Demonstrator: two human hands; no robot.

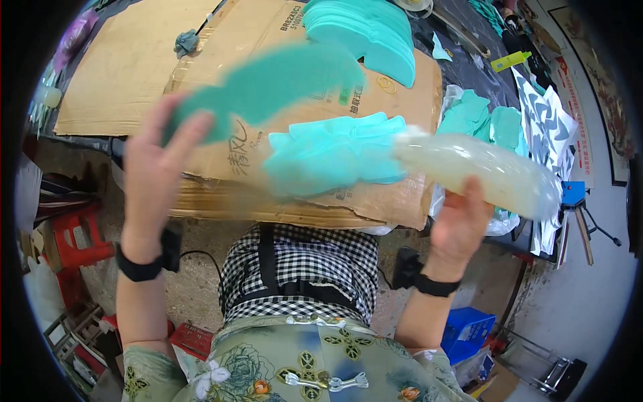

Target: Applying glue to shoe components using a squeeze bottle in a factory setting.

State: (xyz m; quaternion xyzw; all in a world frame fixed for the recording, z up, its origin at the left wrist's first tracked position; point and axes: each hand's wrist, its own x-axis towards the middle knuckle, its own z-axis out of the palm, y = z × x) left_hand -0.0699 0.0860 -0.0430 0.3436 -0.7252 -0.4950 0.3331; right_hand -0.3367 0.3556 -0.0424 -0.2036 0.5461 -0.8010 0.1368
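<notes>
The left hand (154,161) pinches a blurred green sheet (284,84), the right hand (461,226) grasps a pale translucent form (492,166), and a careless sweep could scatter the turquoise pieces (338,149) between them.

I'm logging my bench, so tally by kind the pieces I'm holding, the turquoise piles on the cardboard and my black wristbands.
Green flat piece, in left hand: 1
Translucent curved piece, in right hand: 1
Turquoise piles, far pile and near pile: 2
Black wristbands: 2
Total: 6
</notes>
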